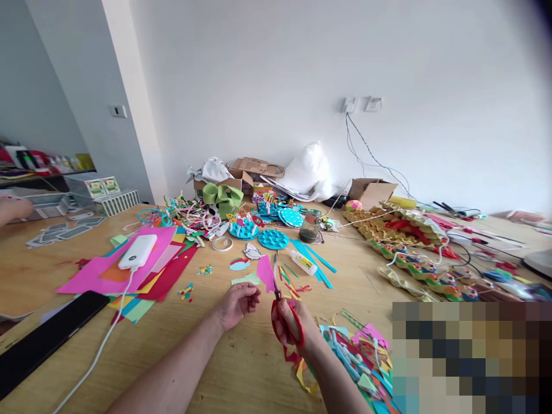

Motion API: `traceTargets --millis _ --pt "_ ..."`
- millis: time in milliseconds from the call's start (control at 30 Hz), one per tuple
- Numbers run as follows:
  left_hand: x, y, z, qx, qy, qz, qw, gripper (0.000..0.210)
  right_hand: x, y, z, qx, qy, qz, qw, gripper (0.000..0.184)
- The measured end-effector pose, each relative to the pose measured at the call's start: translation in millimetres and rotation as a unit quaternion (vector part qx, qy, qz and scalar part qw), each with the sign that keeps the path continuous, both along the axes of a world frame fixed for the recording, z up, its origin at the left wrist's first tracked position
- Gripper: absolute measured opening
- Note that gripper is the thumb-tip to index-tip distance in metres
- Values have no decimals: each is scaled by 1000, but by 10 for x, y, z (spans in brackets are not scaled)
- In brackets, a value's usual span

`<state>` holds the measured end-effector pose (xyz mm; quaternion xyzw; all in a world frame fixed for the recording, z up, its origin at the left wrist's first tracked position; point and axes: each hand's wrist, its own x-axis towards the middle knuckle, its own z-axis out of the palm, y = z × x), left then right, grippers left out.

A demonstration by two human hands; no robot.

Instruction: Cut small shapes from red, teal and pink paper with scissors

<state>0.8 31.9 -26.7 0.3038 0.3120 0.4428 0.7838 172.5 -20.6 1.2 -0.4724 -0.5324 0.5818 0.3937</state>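
Note:
My right hand [297, 328] grips a pair of red-handled scissors [288, 322], blades pointing away from me. Right beside the blades is a small pink paper piece [266, 273] with a curved edge; I cannot tell whether the blades hold it. Just left of the scissors, my left hand [239, 305] has its fingers curled together near the pink piece, and whatever they may hold is hidden. Behind my left hand lies a light green paper strip [245, 279]. Beyond are a blue-and-red paper cutout [240, 264], a white cutout [252, 252] and a glue bottle [303, 262].
Coloured paper sheets [99, 267] and a white power bank [138, 252] with a cable lie left, near a black slab [56, 342]. Paper scraps [366, 356] heap at right. Egg trays [375, 224], a glass jar [309, 227] and blue discs [273, 238] stand farther back. Another person's hand [15, 208] shows far left.

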Motion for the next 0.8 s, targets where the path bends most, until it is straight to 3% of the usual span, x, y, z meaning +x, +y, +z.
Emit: traceTargets --millis 433,800 --pt "-27 -2 9 9 -1 -8 1000 19 7 18 -48 -8 28 -16 999 64" --pt "-20 -29 31 13 -12 -3 1000 21 4 32 23 -3 42 -10 999 66"
